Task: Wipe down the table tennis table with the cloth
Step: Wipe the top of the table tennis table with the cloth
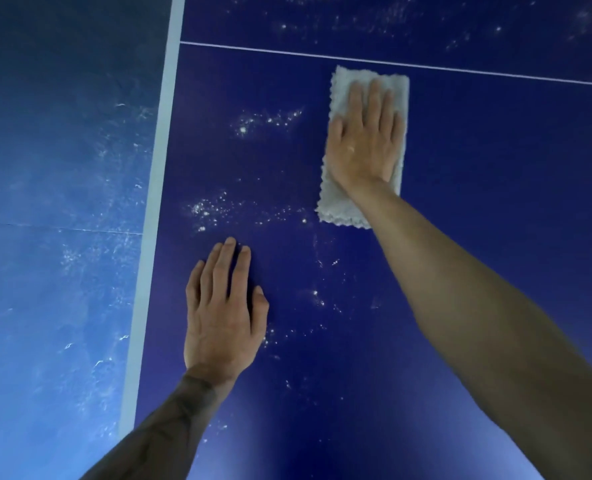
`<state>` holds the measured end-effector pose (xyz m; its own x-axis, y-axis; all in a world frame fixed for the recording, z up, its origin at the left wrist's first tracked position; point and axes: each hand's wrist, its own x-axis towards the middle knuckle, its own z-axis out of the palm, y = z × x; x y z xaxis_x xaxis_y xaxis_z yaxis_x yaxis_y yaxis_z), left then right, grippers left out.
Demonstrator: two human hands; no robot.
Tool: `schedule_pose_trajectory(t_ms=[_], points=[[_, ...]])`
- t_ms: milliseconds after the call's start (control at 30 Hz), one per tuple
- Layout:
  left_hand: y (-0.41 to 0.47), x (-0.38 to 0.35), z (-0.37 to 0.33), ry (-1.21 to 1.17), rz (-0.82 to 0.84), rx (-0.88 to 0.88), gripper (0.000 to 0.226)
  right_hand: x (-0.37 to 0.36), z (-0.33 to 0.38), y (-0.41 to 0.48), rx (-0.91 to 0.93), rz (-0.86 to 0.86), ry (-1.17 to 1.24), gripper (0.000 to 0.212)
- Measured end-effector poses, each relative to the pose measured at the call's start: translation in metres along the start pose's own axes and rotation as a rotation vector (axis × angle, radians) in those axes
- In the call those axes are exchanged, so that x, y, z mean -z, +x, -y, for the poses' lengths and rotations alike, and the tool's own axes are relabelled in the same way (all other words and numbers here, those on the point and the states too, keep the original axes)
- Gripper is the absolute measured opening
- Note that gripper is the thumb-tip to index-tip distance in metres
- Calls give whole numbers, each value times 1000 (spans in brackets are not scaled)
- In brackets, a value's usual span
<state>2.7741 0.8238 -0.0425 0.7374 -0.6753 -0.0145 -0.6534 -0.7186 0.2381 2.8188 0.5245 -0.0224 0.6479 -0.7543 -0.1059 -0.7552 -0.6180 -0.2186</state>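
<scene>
The dark blue table tennis table (478,188) fills most of the view. A folded pale grey cloth (339,206) lies flat on it, just below the thin white centre line (460,69). My right hand (365,140) presses on the cloth with straight fingers. My left hand (223,310) rests flat on the bare tabletop nearer to me, fingers straight. White dust specks (263,121) are scattered left of the cloth and between my hands.
The table's white edge line (156,209) runs down the left side. Beyond it lies a lighter blue floor (55,237) with white scuffs. More dust (356,22) shows past the centre line.
</scene>
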Motion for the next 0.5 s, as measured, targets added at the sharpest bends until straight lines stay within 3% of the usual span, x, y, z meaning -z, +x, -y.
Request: schedule_pose_trajectory(t_ms=[100,200,267,333,433,500], points=[[0,1,0,6,-5,-5,57,-8,33,-16,245,67,8,65],[0,2,0,7,-1,-2,57,-13,17,-54,526,130,-70,63],[1,2,-1,-1,4,1,57,-7,-9,-50,488,139,-75,62],[1,1,-1,-2,6,3,57,-1,-21,-25,328,105,-57,62],[1,0,0,-2,12,-4,57,2,-4,10,140,48,-38,64],[1,0,1,-2,8,-6,57,-2,19,10,152,54,-7,65]])
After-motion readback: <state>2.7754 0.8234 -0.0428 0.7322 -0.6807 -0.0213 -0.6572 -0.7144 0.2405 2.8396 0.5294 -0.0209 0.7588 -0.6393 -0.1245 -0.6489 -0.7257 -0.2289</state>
